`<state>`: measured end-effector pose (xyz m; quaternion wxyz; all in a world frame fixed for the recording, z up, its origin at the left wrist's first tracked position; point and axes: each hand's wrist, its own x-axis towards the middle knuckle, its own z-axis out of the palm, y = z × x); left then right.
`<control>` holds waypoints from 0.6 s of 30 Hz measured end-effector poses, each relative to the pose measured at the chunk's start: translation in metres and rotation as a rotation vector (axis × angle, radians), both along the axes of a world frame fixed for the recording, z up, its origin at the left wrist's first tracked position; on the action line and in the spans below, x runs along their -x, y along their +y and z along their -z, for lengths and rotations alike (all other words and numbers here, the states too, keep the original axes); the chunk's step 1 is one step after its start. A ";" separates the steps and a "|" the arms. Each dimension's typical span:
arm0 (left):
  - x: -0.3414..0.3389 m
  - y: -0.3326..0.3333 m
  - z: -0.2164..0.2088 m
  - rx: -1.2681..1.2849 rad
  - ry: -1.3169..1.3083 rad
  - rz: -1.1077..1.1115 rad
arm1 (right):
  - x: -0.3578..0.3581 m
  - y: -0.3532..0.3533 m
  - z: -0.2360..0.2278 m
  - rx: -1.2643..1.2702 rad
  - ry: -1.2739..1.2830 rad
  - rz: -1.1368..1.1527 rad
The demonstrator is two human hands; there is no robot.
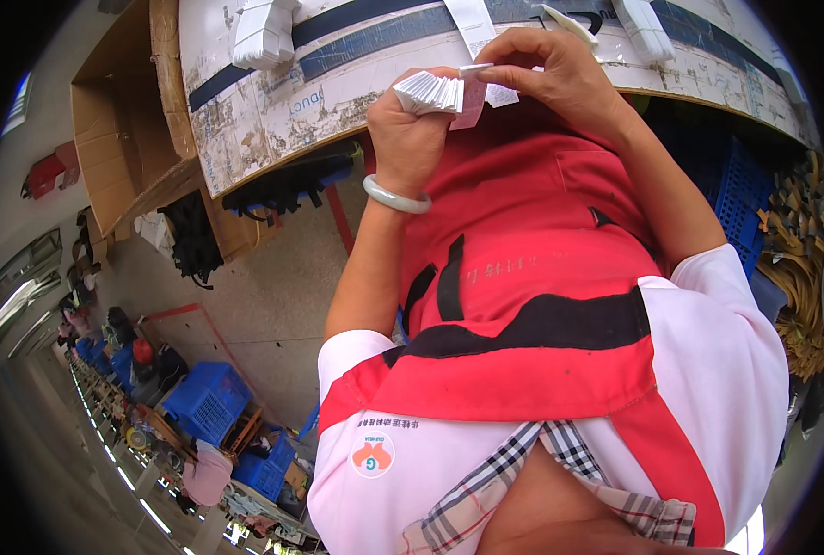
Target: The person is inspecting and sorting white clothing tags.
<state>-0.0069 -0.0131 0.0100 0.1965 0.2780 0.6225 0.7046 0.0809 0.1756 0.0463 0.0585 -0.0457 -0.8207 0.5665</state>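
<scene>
My left hand (407, 139), with a pale bangle at the wrist, is closed around a fanned stack of folded white labels (429, 93). At the top of that stack, my right hand (560, 76) pinches the end of a single white label (474, 68) between thumb and fingertips. Below this label a pink slip (468, 104) hangs near the table's front edge; what holds it is hidden. A long white printed strip (470, 26) lies on the table just beyond my fingers.
The worn, taped cardboard-covered table (245, 139) carries bundles of white labels at left (264, 35) and right (643, 30). An open cardboard box (121, 120) stands left of it. Blue crates (207, 400) sit farther back at left; another blue crate (743, 190) is at right beside brown straps (796, 268).
</scene>
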 end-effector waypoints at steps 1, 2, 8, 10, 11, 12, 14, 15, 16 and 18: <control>-0.001 0.000 -0.001 0.001 -0.002 0.000 | 0.000 0.000 0.003 0.060 0.012 -0.014; -0.002 0.000 -0.004 0.004 -0.035 0.004 | -0.001 0.000 0.005 0.061 0.011 -0.014; -0.003 -0.001 0.002 -0.020 -0.075 -0.012 | 0.002 -0.006 -0.007 0.046 -0.056 -0.018; -0.004 -0.001 0.003 -0.034 -0.065 -0.016 | 0.002 -0.009 -0.010 0.149 -0.090 -0.038; -0.006 -0.002 0.002 -0.024 -0.194 0.029 | 0.002 -0.006 -0.006 0.150 -0.092 -0.037; -0.007 -0.001 0.001 -0.013 -0.323 0.074 | 0.001 -0.001 0.001 0.189 -0.128 -0.067; -0.004 0.000 -0.005 -0.011 -0.478 0.111 | 0.002 0.000 -0.002 0.233 -0.162 -0.108; -0.003 0.000 -0.006 -0.012 -0.632 0.154 | -0.001 0.003 -0.010 0.333 -0.211 -0.208; 0.003 -0.001 -0.004 -0.019 -0.635 0.254 | -0.003 0.003 -0.015 0.432 -0.261 -0.305; -0.004 -0.003 -0.001 -0.041 -0.684 0.244 | 0.000 -0.013 -0.005 0.435 -0.168 -0.205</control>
